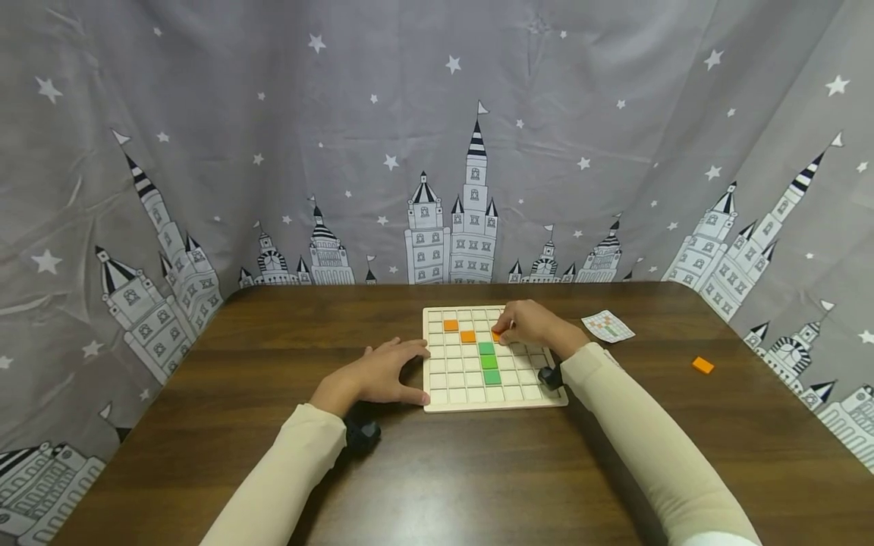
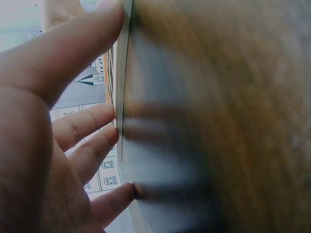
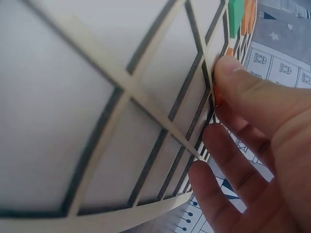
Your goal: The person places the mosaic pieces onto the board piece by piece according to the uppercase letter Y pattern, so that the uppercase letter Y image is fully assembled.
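A pale wooden grid board [image 1: 456, 396] lies on the table, with two orange tiles, one of them an orange tile [image 1: 451, 325] near the far left corner, and a column of three green tiles, the middle one a green tile [image 1: 488, 362]. My left hand [image 1: 385, 371] touches the board's left edge, thumb near the front corner and fingers spread. In the left wrist view its fingertips meet the board's side. My right hand [image 1: 529, 322] is over the far part of the grid, pinching another orange tile [image 3: 217, 94] between thumb and fingers at the board's surface. The hand partly hides that tile.
A small printed card [image 1: 608, 326] with a coloured grid pattern lies right of the board. Farther right is a loose orange tile [image 1: 703, 365]. Behind the brown wooden table [image 1: 437, 470] hangs a grey curtain [image 1: 273, 98] printed with castles and stars.
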{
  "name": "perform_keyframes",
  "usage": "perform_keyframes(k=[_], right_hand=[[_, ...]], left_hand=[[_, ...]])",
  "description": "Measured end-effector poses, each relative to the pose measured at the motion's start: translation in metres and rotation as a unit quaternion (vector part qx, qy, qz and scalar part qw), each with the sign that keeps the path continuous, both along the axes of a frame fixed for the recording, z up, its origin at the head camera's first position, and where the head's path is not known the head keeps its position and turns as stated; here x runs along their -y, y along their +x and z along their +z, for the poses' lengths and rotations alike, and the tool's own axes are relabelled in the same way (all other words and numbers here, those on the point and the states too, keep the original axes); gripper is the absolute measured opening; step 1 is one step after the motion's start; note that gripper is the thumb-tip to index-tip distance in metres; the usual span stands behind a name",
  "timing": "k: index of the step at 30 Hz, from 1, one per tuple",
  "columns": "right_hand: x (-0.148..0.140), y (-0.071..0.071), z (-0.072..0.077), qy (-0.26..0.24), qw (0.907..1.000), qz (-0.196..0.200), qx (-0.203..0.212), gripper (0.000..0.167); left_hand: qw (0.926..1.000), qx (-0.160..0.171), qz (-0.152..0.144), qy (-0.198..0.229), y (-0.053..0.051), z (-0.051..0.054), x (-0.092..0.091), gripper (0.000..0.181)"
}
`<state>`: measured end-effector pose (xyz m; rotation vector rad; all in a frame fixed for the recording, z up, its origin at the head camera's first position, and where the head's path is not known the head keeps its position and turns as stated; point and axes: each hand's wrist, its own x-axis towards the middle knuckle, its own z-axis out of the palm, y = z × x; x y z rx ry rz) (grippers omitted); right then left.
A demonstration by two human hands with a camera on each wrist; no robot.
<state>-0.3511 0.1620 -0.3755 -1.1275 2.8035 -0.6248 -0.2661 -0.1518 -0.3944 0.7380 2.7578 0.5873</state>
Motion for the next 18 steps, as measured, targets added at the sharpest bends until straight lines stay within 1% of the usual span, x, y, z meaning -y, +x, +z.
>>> perform_keyframes(k=[3, 6, 9, 12, 15, 18], right_hand=[[-0.002, 0.001, -0.002, 0.0, 0.9999, 0.003, 0.012, 0.023], [-0.002, 0.001, -0.005, 0.007, 0.9996, -0.007, 0.026, 0.023], [-0.003, 0.001, -0.008, 0.012, 0.9996, -0.014, 0.023, 0.023], [-0.01, 0.003, -0.008, 0.001, 0.9992, -0.033, 0.024, 0.025], [-0.022, 0.005, -0.006, -0.019, 0.9982, -0.053, 0.017, 0.026], [-0.042, 0.008, -0.002, -0.023, 0.9968, -0.076, -0.009, 0.022]], left_hand=[[1.0, 0.004, 0.003, 0.0, 0.001, -0.001, -0.001, 0.079], [1.0, 0.007, 0.004, 0.001, 0.001, -0.003, -0.002, 0.078], [1.0, 0.006, 0.0, 0.002, 0.001, -0.004, -0.002, 0.079], [1.0, 0.004, -0.002, 0.004, 0.001, -0.004, -0.002, 0.079], [1.0, 0.002, -0.001, 0.004, 0.001, -0.002, -0.002, 0.079], [1.0, -0.002, -0.001, 0.005, 0.001, 0.0, -0.001, 0.079]])
